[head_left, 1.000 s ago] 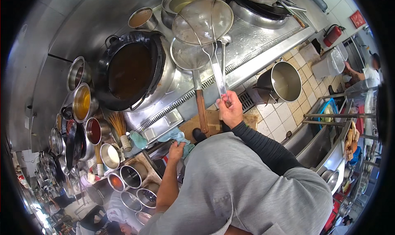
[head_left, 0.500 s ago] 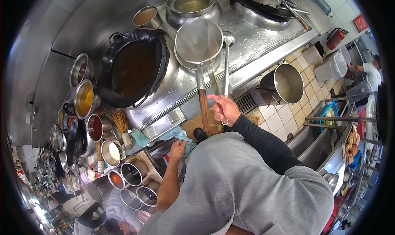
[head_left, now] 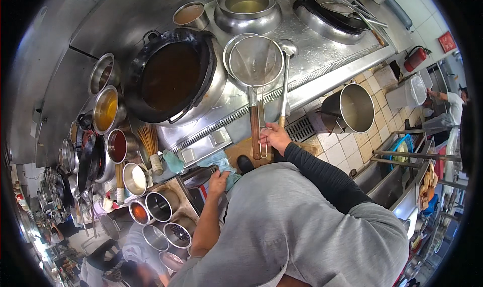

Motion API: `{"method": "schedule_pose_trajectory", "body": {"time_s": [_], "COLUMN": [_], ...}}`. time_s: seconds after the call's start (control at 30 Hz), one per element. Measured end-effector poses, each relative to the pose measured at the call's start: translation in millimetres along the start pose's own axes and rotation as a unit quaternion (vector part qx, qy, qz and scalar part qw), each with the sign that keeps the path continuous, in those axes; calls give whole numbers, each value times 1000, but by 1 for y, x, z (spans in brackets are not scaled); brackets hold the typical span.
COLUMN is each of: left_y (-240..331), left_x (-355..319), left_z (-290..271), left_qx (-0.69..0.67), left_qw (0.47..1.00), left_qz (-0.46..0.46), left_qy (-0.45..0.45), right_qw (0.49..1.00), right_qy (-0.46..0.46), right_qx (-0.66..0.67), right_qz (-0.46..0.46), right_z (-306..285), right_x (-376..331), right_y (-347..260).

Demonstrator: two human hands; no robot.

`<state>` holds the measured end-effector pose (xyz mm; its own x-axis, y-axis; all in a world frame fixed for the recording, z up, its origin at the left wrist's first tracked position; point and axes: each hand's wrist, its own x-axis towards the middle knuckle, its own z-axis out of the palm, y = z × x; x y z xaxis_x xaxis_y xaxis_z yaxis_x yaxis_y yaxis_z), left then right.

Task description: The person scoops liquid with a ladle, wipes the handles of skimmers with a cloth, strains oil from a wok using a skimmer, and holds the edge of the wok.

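Observation:
My right hand is closed around the lower handle of a long ladle. Its fingertips reach left over the thin metal loop handle of a strainer. Just left of that runs the wooden handle of a round mesh strainer; two rims overlap there, over the steel stove top. My left hand is lower left with curled fingers, against a light-blue cloth. A small dark thing shows at its fingertips, too hidden to name.
A large black wok of brown liquid stands left of the strainers. Behind is a steel pot. A bamboo brush and several sauce bowls line the left. A tall steel bucket stands on the tiled floor, right. Other people are lower left and far right.
The view has shifted a little, moving the stove things rightward in the picture. My right fingers now lie over the metal loop handle, which shows more fully beside the wooden one.

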<state>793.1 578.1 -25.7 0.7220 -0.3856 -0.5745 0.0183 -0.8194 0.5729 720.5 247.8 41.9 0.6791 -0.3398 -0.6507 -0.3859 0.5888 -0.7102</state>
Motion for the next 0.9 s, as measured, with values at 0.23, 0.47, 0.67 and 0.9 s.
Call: {"method": "schedule_pose_trajectory", "body": {"time_s": [0.23,0.47,0.67,0.9], "left_y": [-16,3,54,91], "left_x": [16,15,7,-17], "left_z": [6,-3,-20,-41], "left_qx": [-110,-215,-291,-45], "left_qw": [993,975,940,984], "left_qz": [15,50,125,166], "left_qy": [30,19,-128,-40], "right_qw": [999,899,868,733], "right_qy": [25,145,-100,-220], "right_qx": [-22,-288,-359,-536], "right_qz": [-40,-296,-328,-355], "right_z": [-11,-7,46,73], "right_x": [6,-43,-71,-30], "right_y": [30,-8,-17,29]}}
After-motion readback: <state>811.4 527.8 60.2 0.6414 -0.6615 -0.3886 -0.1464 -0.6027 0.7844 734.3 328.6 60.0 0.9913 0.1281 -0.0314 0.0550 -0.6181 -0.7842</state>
